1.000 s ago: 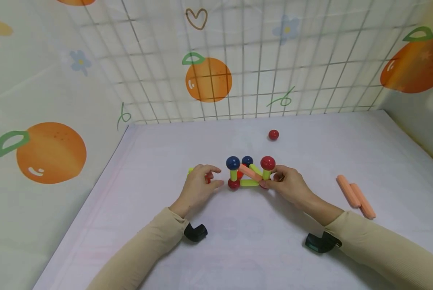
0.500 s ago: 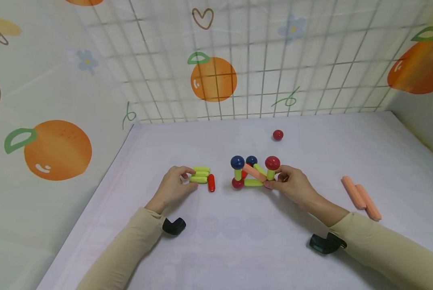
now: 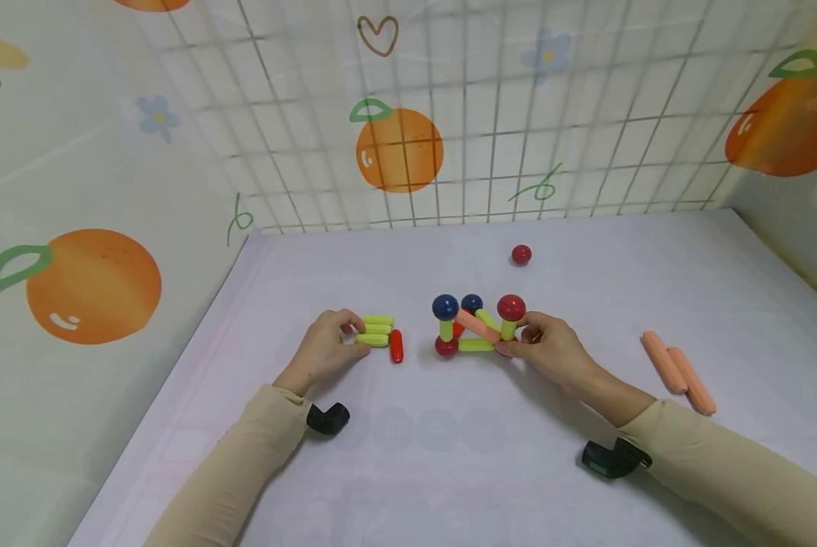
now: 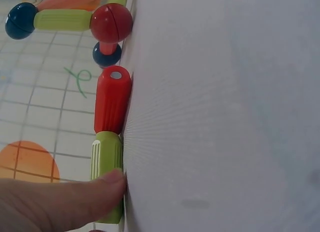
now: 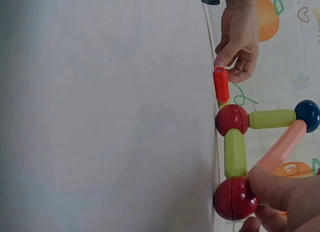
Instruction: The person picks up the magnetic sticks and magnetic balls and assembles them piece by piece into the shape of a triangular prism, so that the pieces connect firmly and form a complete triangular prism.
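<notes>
My left hand (image 3: 322, 349) is at the left ends of several yellow-green magnetic rods (image 3: 377, 330) lying side by side. In the left wrist view its thumb presses the near yellow-green rod (image 4: 106, 152); the other fingertips are hidden. A short red rod (image 3: 397, 346) lies at the rods' right end. My right hand (image 3: 552, 349) pinches the lower right red ball (image 5: 235, 198) of a ball-and-rod structure (image 3: 475, 345). On this structure, a blue ball (image 3: 445, 308) and a red ball (image 3: 511, 308) top two upright yellow-green rods, and a peach rod (image 3: 478, 325) slants between them.
A loose red ball (image 3: 520, 254) lies behind the structure. Two peach rods (image 3: 678, 372) rest on the table (image 3: 449, 471) at the right. A printed curtain (image 3: 299, 152) stands along the back and sides. Part of something red shows behind the left fingers.
Over the past second my left hand moved left, from beside the structure to the yellow-green rods, uncovering the red rod. My right hand keeps its hold on the structure.
</notes>
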### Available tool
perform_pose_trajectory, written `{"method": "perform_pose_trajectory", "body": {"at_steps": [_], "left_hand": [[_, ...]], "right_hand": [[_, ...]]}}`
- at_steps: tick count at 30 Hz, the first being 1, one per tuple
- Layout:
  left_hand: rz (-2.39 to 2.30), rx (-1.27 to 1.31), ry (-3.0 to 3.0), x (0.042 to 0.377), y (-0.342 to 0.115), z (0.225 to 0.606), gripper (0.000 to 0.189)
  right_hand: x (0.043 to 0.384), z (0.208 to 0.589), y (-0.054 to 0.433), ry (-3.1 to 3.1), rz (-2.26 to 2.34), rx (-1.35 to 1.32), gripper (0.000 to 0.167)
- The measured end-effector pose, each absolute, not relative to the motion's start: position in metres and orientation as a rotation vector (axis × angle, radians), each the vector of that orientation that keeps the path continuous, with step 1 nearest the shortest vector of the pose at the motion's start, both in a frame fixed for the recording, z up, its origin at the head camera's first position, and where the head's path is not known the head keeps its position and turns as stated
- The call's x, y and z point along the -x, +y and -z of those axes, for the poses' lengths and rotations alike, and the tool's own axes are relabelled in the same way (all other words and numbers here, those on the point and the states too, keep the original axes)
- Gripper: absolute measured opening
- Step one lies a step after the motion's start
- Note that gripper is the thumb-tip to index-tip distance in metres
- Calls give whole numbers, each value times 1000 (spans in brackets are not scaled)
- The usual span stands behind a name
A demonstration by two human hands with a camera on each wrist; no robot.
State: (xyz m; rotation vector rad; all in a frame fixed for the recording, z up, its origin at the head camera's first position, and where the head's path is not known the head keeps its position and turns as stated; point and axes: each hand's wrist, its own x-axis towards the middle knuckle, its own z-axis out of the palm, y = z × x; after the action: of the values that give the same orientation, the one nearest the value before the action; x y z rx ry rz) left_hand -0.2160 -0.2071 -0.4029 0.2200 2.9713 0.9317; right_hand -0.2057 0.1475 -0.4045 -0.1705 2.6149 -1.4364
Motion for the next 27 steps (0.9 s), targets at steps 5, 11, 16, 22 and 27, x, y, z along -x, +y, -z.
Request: {"method": "perform_pose_trajectory", "body": {"at_steps": [5, 11, 16, 22, 27], "left_hand": [[-909, -229, 2947, 217, -207, 404, 26], [-886, -196, 2933, 218, -207, 406, 28], [-895, -177, 2936, 216, -207, 404, 26], [-897, -152, 2935, 213, -207, 398, 27], [-949, -176, 2930, 209, -204, 391, 28]], "right_hand": [[205, 404, 147, 2609, 1443, 173, 38], [205, 404, 148, 2609, 1448, 173, 38], [206, 404, 147, 2612, 1442, 179, 40], [206, 404, 147, 2608, 1446, 179, 40], [205, 404, 147, 2601, 1457, 177, 39]]}}
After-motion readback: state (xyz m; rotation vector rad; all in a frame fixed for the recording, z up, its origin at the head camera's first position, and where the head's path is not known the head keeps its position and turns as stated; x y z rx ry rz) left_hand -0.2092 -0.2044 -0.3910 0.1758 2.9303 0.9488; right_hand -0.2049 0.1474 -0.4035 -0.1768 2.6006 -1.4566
